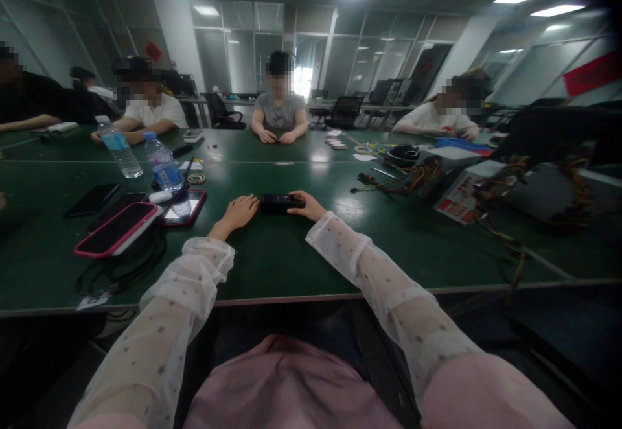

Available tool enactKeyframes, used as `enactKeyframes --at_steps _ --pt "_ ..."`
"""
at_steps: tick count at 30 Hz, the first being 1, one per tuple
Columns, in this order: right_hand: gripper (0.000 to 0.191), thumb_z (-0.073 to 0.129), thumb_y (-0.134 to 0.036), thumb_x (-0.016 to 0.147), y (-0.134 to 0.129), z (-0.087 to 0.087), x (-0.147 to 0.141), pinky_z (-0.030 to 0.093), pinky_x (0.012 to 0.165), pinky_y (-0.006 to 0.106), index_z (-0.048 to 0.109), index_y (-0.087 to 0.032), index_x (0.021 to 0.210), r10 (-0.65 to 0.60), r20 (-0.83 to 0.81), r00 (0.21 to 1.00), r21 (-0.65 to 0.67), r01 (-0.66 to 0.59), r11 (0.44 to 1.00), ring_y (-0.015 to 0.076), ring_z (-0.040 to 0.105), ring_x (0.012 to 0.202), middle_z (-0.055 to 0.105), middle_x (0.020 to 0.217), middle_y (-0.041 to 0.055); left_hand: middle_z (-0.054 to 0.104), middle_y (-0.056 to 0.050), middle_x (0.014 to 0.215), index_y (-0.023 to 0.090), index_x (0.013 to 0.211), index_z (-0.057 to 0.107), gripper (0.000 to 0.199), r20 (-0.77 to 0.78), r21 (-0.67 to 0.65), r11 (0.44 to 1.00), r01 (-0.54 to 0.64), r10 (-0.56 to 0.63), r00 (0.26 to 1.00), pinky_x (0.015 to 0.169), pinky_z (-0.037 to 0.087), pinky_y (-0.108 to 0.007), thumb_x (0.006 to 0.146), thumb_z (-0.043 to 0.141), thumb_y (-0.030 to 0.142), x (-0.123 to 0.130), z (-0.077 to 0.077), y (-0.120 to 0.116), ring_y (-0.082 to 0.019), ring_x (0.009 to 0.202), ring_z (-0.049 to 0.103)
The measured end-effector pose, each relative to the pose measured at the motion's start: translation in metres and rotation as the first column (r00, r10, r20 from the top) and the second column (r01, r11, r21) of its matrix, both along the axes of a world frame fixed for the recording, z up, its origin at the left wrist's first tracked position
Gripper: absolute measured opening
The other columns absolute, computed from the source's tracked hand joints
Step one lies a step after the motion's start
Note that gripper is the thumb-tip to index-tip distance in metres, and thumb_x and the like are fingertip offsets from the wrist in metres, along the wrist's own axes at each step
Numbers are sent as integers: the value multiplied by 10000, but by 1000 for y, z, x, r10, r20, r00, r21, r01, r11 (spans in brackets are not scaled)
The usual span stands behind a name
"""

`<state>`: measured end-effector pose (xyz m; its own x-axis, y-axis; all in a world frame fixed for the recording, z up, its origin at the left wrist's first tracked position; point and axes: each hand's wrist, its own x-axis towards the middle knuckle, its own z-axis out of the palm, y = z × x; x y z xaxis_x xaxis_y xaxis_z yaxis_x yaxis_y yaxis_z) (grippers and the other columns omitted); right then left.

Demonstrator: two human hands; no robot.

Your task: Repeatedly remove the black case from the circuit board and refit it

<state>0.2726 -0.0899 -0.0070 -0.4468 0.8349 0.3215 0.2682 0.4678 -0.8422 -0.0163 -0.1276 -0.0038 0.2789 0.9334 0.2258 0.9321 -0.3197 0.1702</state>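
A black, box-shaped block (274, 204) lies on the green table (272, 260) in front of me; its exact kind I cannot make out. My right hand (308, 205) is closed around the right end of it, with the fingers over the far side and the thumb on the near side. Flat on the tabletop, my left hand (240, 212) has its fingers stretched out, their tips at the block's left end. Whether those fingertips touch it is hard to tell.
To the left are a pink-edged phone (116, 229), a tablet (185, 208), a dark phone (92, 200) and two water bottles (162, 164). Metal-cased computer parts (461, 189) with loose cables stand at the right. Several people sit around the table, one (279, 115) directly opposite.
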Motion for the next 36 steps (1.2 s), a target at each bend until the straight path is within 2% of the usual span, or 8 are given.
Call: enactKeyframes --at_steps 7,15,23,29,36 --pt "654 845 -352 625 -1 0 -1 427 1052 504 560 -202 1195 -10 13 1000 14 10 1000 264 617 1124 656 1134 95 451 -45 1500 259 1370 517 510 -26 10 1000 2 -2 1000 1117 310 -471 1026 193 452 1 1 0 -249 1371 394" --pt "635 830 -383 622 1 -3 -1 449 1024 484 546 -196 1159 5 -49 999 21 -4 1000 249 637 1058 659 1070 84 426 -49 1516 242 1430 448 539 -16 -6 1000 7 -7 1000 1123 297 -480 1032 131 421 -2 -3 -1 -255 1392 361" --pt "651 836 -415 610 -4 4 0 451 1025 494 538 -205 1149 -11 -125 992 -33 7 999 250 647 1051 681 1047 71 438 -56 1508 240 1410 471 538 -20 -11 1000 -7 7 1000 1117 307 -487 1031 140 429 0 -3 2 -254 1385 372" --pt "677 849 -462 581 -9 12 -2 474 1004 486 536 -205 1123 -42 -160 986 -64 32 997 249 657 1033 686 1047 72 413 -49 1526 261 1409 474 501 -43 25 1000 1 0 999 1139 279 -463 1025 215 451 2 -3 0 -246 1397 356" --pt "703 830 -512 583 -4 15 1 491 984 453 530 -196 1135 -88 -258 962 -67 73 995 255 648 1035 671 1080 89 398 -56 1535 255 1420 459 500 -28 4 1000 -4 4 1000 1136 285 -465 1018 241 455 2 -1 -2 -254 1400 354"
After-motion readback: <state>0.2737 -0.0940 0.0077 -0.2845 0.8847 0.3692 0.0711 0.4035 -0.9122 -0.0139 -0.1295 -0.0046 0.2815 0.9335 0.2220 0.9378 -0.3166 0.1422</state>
